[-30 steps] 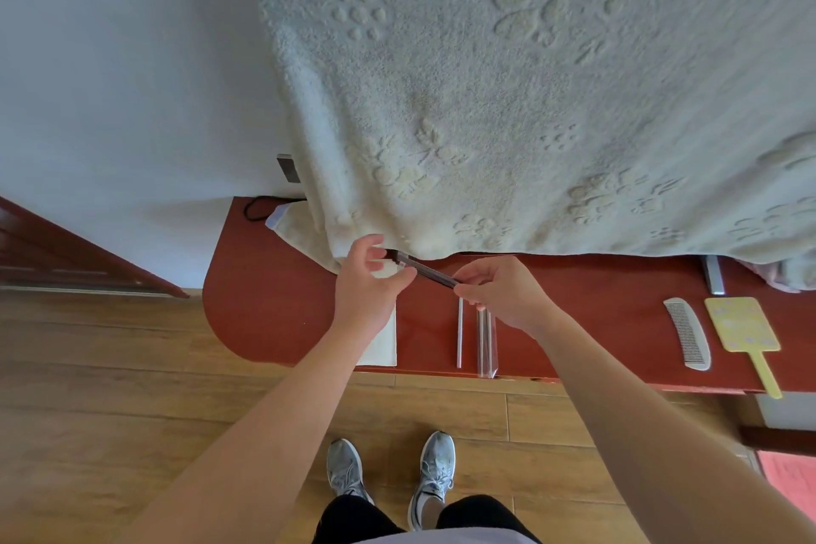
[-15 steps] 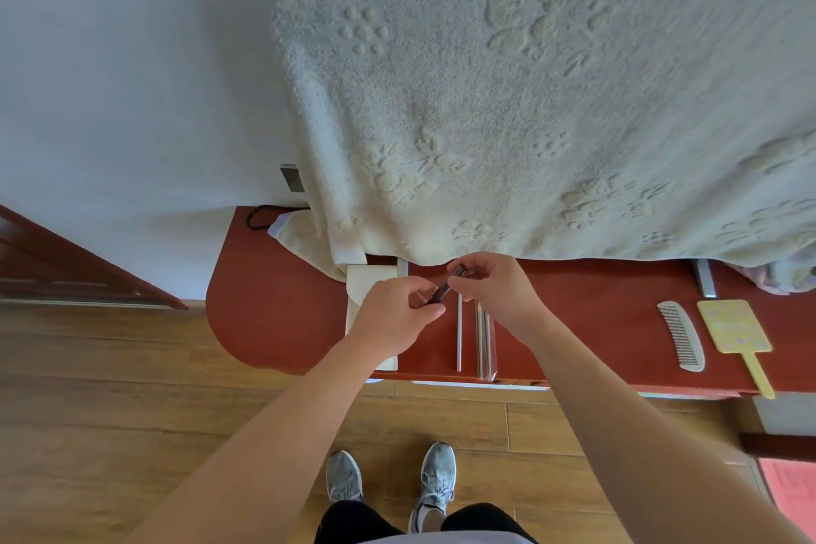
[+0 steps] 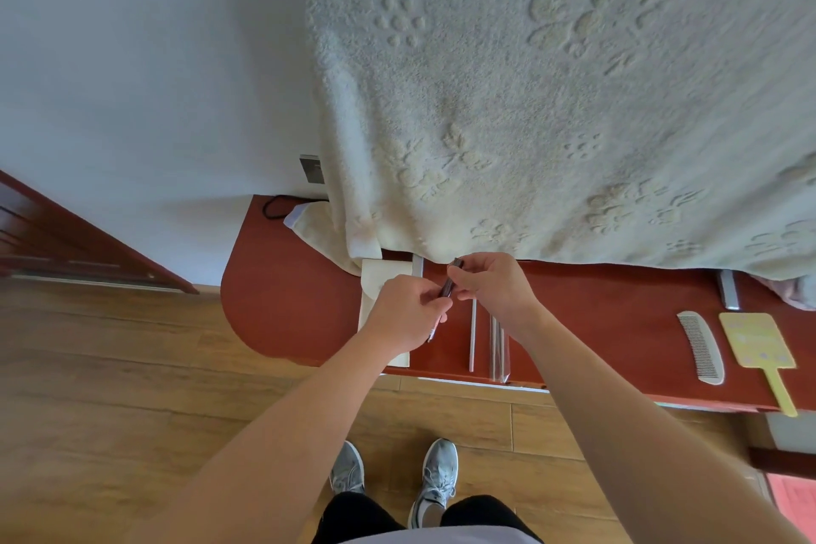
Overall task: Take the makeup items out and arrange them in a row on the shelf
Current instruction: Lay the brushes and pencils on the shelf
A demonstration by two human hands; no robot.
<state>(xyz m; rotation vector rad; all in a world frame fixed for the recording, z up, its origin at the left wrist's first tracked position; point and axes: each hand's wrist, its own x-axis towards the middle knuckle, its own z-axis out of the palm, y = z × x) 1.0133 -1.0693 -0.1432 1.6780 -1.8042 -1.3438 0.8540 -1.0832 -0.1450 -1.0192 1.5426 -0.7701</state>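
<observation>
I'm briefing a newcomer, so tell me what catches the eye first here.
A big cream towel embossed with paw prints hangs down to the red-brown shelf, filling the upper right. At centre, the left grip and right grip pinch a slim dark makeup pencil above it; a white comb lies far right.

The red-brown shelf (image 3: 287, 314) has a rounded left end. A cream pouch (image 3: 379, 278), a thin white stick (image 3: 472, 336) and clear tubes (image 3: 499, 349) lie in its middle. A grey comb (image 3: 702, 347) lies just beside a yellow paddle (image 3: 757, 340) at the right.
</observation>
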